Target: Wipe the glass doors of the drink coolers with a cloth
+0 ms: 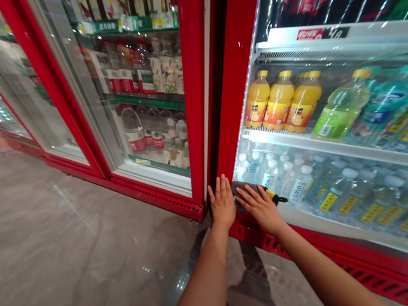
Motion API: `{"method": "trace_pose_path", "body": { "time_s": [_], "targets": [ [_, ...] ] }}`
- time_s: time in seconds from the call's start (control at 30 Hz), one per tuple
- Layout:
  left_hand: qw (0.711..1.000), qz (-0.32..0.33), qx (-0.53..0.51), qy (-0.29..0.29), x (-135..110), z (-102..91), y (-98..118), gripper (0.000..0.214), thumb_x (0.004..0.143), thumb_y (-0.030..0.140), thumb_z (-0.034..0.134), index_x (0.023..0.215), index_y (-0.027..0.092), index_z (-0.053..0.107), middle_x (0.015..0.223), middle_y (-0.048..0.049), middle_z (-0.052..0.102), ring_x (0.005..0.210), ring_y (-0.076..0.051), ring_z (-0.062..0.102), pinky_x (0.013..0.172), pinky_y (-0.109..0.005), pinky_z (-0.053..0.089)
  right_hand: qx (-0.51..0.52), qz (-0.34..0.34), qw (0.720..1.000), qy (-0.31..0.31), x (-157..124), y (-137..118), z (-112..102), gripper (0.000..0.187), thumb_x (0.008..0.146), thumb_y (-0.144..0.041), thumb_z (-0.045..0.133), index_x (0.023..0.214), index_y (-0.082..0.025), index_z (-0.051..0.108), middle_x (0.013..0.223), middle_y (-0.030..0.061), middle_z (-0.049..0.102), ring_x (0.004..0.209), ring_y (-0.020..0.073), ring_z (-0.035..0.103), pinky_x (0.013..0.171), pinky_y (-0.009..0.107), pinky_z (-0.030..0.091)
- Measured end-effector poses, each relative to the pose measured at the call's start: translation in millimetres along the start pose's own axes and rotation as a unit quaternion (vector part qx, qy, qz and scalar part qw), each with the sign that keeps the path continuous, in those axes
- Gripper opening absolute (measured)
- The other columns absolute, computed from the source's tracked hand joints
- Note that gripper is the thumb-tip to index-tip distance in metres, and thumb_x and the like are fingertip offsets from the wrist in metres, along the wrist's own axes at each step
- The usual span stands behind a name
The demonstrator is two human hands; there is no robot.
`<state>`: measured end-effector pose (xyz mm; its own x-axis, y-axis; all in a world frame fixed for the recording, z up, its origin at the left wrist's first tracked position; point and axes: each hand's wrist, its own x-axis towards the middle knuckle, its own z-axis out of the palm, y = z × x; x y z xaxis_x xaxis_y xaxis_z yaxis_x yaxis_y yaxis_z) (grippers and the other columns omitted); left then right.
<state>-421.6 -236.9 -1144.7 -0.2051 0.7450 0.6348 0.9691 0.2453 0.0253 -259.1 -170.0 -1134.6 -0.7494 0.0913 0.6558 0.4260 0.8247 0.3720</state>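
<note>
Bare forearms [202, 292] reach toward twelve o'clock. Left hand [222, 203] lies flat, fingers together, just beside the dark cloth [243, 188]; right hand [260, 209], fingers slightly apart, presses it evenly against the red cooler door frame [242, 69].

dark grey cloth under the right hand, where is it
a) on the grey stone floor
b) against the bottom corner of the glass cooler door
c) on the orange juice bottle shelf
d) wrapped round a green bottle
B: the dark grey cloth lies against the bottom corner of the red-framed glass cooler door, with the right hand flat on it and the left hand just beside it.
</note>
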Motion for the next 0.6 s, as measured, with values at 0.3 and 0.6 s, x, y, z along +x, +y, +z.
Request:
{"method": "trace_pose_path", "body": {
  "time_s": [0.3,0.6],
  "targets": [
    [0.999,-0.036,0.000,0.002,2.8,-1.5,-12.3,0.078,0.090,0.016,0.050,0.160,0.004,0.019,0.168,-0.0178,0.016,0.158,-0.027,0.008,0.128,-0.057,0.012,-0.012,0.058,0.997,0.039,49.4,10.4,-9.0,0.056,0.099,-0.016,0.048,0.153,-0.028,0.045,0.162,0.0009,0.040,0.157,0.0244,0.017,0.128,0.052,0.000],
    [0.999,-0.039,0.010,-0.034,-20.3,7.9,-31.0,0.080,0.086,0.016,0.052,0.160,0.005,0.023,0.168,-0.0171,0.017,0.158,-0.028,0.006,0.128,-0.058,0.013,0.038,-0.060,0.997,-0.008,47.8,3.2,4.9,0.055,0.098,-0.020,0.049,0.153,-0.028,0.044,0.161,-0.0006,0.042,0.152,0.0214,0.031,0.129,0.048,0.013]
  ]
}}
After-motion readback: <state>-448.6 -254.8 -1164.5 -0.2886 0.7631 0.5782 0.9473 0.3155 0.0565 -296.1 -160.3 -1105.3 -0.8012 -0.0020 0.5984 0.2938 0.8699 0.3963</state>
